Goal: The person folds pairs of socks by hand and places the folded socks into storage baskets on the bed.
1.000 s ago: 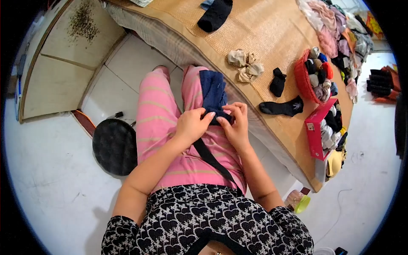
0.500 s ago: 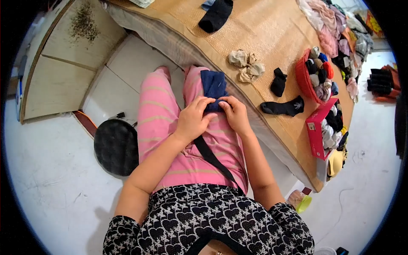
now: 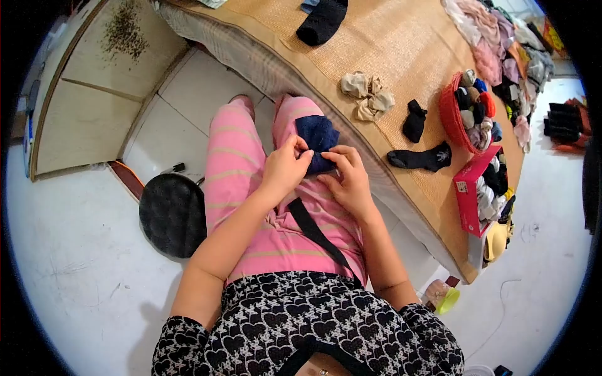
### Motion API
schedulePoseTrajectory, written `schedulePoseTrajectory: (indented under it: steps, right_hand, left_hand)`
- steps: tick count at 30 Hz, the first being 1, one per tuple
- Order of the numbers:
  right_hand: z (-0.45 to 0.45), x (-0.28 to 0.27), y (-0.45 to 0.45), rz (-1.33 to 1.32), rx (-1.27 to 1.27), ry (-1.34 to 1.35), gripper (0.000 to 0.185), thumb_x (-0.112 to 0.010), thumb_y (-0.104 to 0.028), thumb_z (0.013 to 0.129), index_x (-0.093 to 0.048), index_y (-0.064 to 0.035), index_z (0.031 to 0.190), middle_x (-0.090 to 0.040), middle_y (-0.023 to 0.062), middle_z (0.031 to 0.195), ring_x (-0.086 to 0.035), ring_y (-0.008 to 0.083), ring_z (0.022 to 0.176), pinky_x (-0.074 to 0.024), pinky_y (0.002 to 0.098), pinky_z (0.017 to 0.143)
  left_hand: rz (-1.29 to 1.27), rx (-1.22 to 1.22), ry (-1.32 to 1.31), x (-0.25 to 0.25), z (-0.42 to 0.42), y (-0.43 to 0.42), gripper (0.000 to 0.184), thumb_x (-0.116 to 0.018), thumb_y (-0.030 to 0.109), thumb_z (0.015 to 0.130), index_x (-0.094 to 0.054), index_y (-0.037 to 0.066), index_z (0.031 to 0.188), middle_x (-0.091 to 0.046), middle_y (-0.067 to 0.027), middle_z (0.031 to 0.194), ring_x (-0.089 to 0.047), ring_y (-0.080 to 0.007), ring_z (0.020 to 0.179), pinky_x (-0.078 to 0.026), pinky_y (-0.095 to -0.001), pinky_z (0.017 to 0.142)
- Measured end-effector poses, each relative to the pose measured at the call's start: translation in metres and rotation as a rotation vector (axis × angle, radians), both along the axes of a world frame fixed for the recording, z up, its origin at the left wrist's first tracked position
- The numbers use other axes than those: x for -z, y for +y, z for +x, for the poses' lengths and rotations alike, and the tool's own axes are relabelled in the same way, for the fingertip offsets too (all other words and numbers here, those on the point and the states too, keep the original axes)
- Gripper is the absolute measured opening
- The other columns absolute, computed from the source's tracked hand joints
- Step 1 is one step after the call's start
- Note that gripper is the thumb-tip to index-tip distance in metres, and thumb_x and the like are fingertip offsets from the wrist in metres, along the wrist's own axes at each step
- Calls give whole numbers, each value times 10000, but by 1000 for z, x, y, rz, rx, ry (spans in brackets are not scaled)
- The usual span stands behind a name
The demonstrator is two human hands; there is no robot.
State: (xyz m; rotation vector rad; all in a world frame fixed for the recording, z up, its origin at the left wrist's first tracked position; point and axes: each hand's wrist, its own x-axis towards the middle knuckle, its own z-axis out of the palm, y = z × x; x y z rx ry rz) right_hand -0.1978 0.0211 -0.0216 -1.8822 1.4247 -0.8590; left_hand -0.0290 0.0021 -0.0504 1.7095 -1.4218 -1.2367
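A dark blue cloth [image 3: 317, 133], bunched and partly rolled, lies on my thigh over the pink striped trousers [image 3: 235, 147]. My left hand [image 3: 285, 168] pinches its near edge from the left, thumb and fingers together. From the right, my right hand [image 3: 348, 180] pinches the same rolled edge. The two hands are a short gap apart, fingertips almost meeting. A black strap [image 3: 316, 235] runs over my lap below them.
On the mat-covered bed [image 3: 401, 37] lie black socks [image 3: 419, 156], beige cloth bundles [image 3: 367, 96], a red basket [image 3: 450, 116] and a pink box [image 3: 467, 191], both holding socks. Clothes [image 3: 489, 37] pile beyond. A black round stool [image 3: 172, 215] stands left.
The blue cloth's far end has been drawn nearer and is now shorter and more bunched. Both hands have shifted slightly and still grip its near edge.
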Motion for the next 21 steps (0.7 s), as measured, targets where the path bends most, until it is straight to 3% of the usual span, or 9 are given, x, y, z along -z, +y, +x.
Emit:
schedulePoseTrajectory:
  steps: [3, 5, 6, 10, 14, 16, 17, 19, 21]
  right_hand:
    - [-2, 12, -6, 7, 1, 69, 321, -747, -112, 720, -621, -47, 1008, -547, 116, 997, -549, 319, 926, -473, 370, 783]
    - [-4, 22, -14, 64, 36, 3, 289, -718, -144, 764, -610, -22, 1003, -548, 134, 930, -556, 325, 868, -467, 363, 745]
    - [-5, 27, -18, 90, 60, -16, 250, -676, -181, 820, -606, 5, 971, -539, 143, 855, -554, 316, 774, -450, 352, 689]
    - [-12, 28, -23, 188, 10, -102, 219, -628, -196, 873, -612, 20, 904, -512, 138, 773, -535, 256, 679, -422, 328, 640]
    - [-24, 41, -18, 359, -20, -128, 206, -623, -188, 881, -619, 5, 952, -514, 111, 816, -538, 209, 725, -429, 309, 659]
    - [-20, 50, -17, 268, 256, -431, 240, -651, -206, 866, -617, -13, 1005, -510, 84, 894, -518, 170, 777, -435, 287, 687]
    - [-24, 50, -17, 269, 257, -430, 240, -651, -206, 866, -617, -13, 1005, -510, 84, 894, -518, 170, 777, -435, 287, 687]
    - [-25, 36, -23, 234, 218, -152, 313, -693, -235, 833, -612, -28, 1053, -504, 75, 968, -492, 160, 800, -436, 271, 707]
    - [-25, 34, -26, 342, 184, -235, 315, -744, -216, 782, -608, -13, 982, -508, 65, 927, -477, 152, 749, -428, 260, 686]
  left_hand:
    - [-184, -37, -105, -5, -4, 3, 205, -652, 209, 823, -563, 73, 949, -590, -98, 853, -598, -303, 790, -484, -394, 691]
    - [-565, 95, -150, -10, -2, 6, 248, -682, 195, 814, -569, 50, 980, -560, -115, 939, -586, -304, 879, -472, -376, 741]
    - [-563, 124, -132, -19, -2, 7, 300, -697, 216, 795, -579, 53, 1017, -555, -119, 992, -569, -331, 933, -470, -382, 774]
    - [-516, 190, -124, -12, 7, 8, 348, -718, 211, 772, -592, 43, 1049, -577, -131, 980, -569, -339, 932, -469, -390, 786]
    - [-394, 281, -49, -13, 11, 14, 335, -714, 206, 765, -593, 54, 1038, -569, -118, 959, -568, -311, 937, -469, -393, 794]
    - [-394, 315, -18, -17, 10, 18, 305, -722, 172, 749, -615, 71, 1016, -552, -113, 941, -567, -302, 911, -469, -385, 784]
    - [-393, 316, -17, -20, 10, 19, 305, -722, 172, 749, -615, 71, 1016, -552, -113, 941, -567, -302, 911, -469, -385, 784]
    - [-428, 313, -22, -25, 8, 19, 293, -726, 119, 718, -631, 84, 993, -530, -100, 925, -563, -288, 882, -471, -379, 778]
    - [-483, 326, -44, -26, 8, 20, 307, -727, 95, 700, -631, 82, 991, -521, -95, 925, -560, -282, 879, -473, -377, 778]
